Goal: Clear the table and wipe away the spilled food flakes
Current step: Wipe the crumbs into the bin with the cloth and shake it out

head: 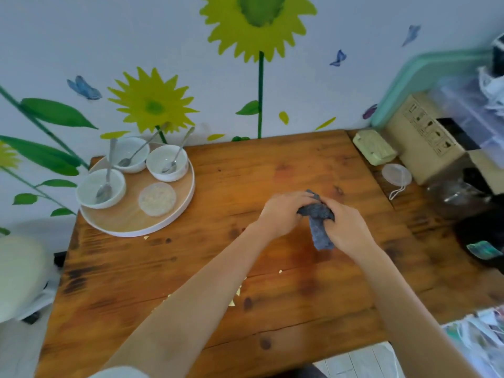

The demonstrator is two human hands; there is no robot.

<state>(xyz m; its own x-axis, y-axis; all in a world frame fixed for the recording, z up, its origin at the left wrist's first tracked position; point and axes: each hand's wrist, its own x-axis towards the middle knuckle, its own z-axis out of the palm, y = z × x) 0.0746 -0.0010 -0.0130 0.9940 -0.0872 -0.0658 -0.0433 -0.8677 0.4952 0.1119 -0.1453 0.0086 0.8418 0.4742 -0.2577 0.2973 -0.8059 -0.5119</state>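
Observation:
A crumpled dark blue cloth (317,223) is held over the middle of the wooden table (272,165). My left hand (283,214) grips its left side and my right hand (345,227) grips its right side, with one end hanging down between them. Small yellow food flakes (237,293) lie scattered on the table near my left forearm, and one lies by the tray at the left. A round wooden tray (128,222) at the table's back left holds three white bowls (101,188) with spoons and a lidded container of flakes (157,199).
A pale green box (375,150) and a clear round lid with a cord (396,174) sit at the table's right edge. Cardboard boxes (425,143) and dark objects crowd the right side. A white seat (20,274) stands left of the table. The wall lies close behind.

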